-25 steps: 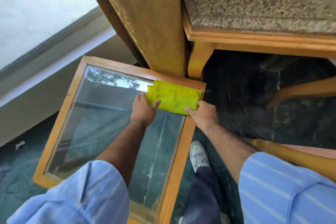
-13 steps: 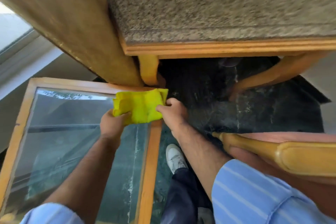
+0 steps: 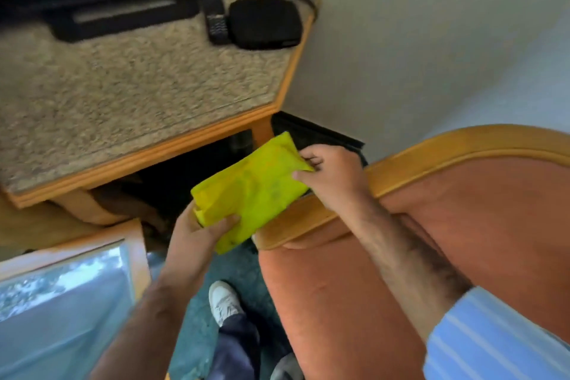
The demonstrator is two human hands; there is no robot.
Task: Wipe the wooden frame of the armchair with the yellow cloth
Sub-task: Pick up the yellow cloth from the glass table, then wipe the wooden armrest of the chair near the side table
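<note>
The folded yellow cloth [image 3: 251, 191] is held in the air between both hands, just left of the armchair. My left hand [image 3: 197, 233] grips its lower left end from below. My right hand [image 3: 328, 177] pinches its upper right corner. The armchair's curved wooden frame [image 3: 431, 153] runs from the lower middle up to the right edge, around orange upholstery [image 3: 481, 216]. The cloth's lower right edge overlaps the near end of the frame; I cannot tell if it touches. My right forearm lies across the chair back.
A speckled stone counter with a wooden edge [image 3: 148, 157] fills the upper left, carrying a TV base, a black phone [image 3: 216, 20] and a black box [image 3: 265, 23]. A glass-topped wooden table [image 3: 64, 296] is at lower left. My white shoe [image 3: 223, 301] stands on the dark floor.
The cloth has been lifted off the corner of the glass table and carried right, up to the armchair frame. The view has swung up and right, bringing the armchair and counter top into sight.
</note>
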